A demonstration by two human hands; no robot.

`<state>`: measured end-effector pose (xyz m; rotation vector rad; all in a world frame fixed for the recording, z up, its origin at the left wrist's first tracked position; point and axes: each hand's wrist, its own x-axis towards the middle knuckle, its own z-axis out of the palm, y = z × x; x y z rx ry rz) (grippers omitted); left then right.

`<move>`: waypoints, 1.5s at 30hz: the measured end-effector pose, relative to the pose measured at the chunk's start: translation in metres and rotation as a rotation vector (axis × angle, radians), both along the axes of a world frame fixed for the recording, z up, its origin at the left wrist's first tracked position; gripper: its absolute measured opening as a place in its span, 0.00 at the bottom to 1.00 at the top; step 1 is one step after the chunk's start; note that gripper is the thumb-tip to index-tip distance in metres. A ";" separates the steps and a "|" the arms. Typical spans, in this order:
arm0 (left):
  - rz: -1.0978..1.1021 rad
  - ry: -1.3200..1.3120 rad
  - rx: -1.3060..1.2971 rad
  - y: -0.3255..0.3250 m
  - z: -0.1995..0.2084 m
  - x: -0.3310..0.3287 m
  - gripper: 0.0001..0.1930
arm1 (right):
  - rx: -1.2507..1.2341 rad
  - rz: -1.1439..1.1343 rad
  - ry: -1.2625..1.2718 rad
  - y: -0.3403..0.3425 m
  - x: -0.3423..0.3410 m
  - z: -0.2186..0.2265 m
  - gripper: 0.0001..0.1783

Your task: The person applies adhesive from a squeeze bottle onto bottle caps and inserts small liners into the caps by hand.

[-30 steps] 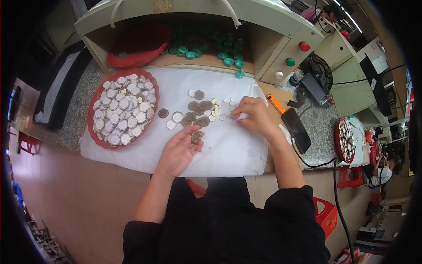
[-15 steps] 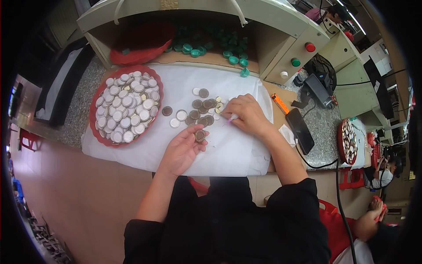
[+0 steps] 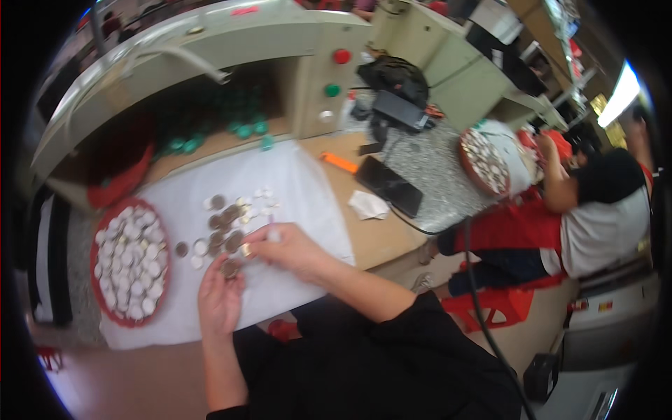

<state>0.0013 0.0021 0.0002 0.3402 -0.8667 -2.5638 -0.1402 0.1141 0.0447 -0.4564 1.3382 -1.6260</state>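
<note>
My left hand (image 3: 219,297) is closed on a round brown disc with a scalloped edge (image 3: 229,268), held at its fingertips above the white sheet (image 3: 280,297). Right beside it, my right hand (image 3: 290,250) pinches a small gold-coloured round piece (image 3: 246,250). A slim whitish tool with a purple tip (image 3: 271,233) appears tucked in the same hand; blur hides its details. Beyond both hands lie several loose brown discs (image 3: 218,202), pale discs (image 3: 201,247) and small whitish pieces (image 3: 264,193).
A red tray (image 3: 168,269) heaped with pale discs stands at the left. Green cups (image 3: 190,145) sit in the shelf opening. To the right lie an orange box cutter (image 3: 340,162), a black phone (image 3: 389,185) and a crumpled tissue (image 3: 369,205). A co-worker (image 3: 595,217) sits further right.
The view has swung to the right, bringing more of the co-worker in. My right hand has come away from the small pieces toward my left hand, with a gold piece at its fingertips.
</note>
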 end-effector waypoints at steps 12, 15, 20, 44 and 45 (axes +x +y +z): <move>-0.031 -0.037 -0.049 0.007 0.008 -0.013 0.18 | -0.044 -0.051 -0.114 0.009 0.012 0.003 0.07; -0.029 -0.041 -0.046 0.005 0.006 -0.012 0.18 | -0.036 -0.065 -0.104 0.005 0.014 -0.001 0.08; 0.008 -0.029 -0.097 0.001 0.007 -0.001 0.19 | -0.167 -0.051 -0.176 -0.005 0.029 -0.005 0.10; -0.160 0.024 -0.053 0.000 0.005 -0.004 0.15 | 0.046 -0.101 -0.098 -0.002 0.033 0.013 0.10; -0.153 0.015 -0.057 0.000 0.005 -0.004 0.15 | 0.042 -0.091 -0.098 -0.002 0.033 0.013 0.10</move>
